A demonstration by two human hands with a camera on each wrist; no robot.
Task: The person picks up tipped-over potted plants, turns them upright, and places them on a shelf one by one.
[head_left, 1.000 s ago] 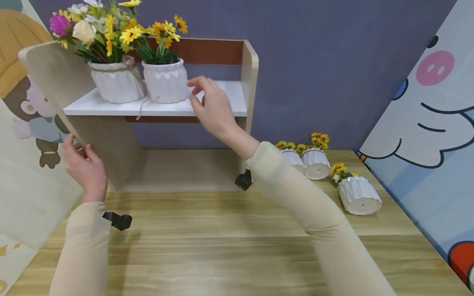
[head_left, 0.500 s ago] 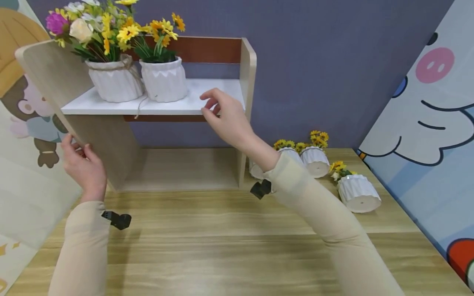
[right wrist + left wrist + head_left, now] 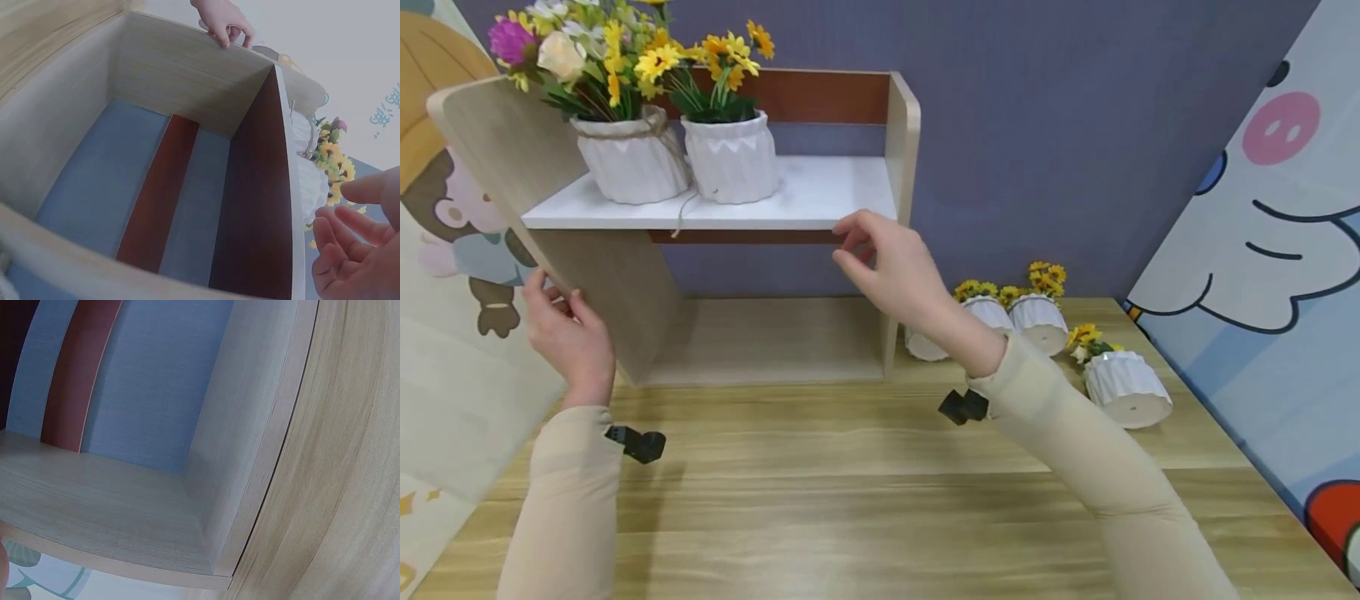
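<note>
My left hand [image 3: 574, 337] holds the front edge of the left side panel of a small wooden desk shelf [image 3: 904, 150]; its fingers also show over that edge in the right wrist view. My right hand [image 3: 898, 267] is in the air in front of the shelf's right end, fingers loosely bent and nothing between them. On the white upper board [image 3: 835, 187] stand two white ribbed flowerpots: one with mixed flowers and twine [image 3: 632, 162] at the left, and one with yellow-orange flowers [image 3: 730, 158] beside it.
Several white flowerpots lie tipped over on the wooden table [image 3: 820, 517] right of the shelf, among them the nearest flowerpot [image 3: 1127, 387]. Behind the shelf rises a grey-blue wall [image 3: 1037, 125]. Cartoon-printed panels [image 3: 1262, 250] stand at both sides.
My right hand has drawn away from the yellow-orange flowerpot, moving right and down past the front of the upper board. The left hand has stayed at the side panel.
</note>
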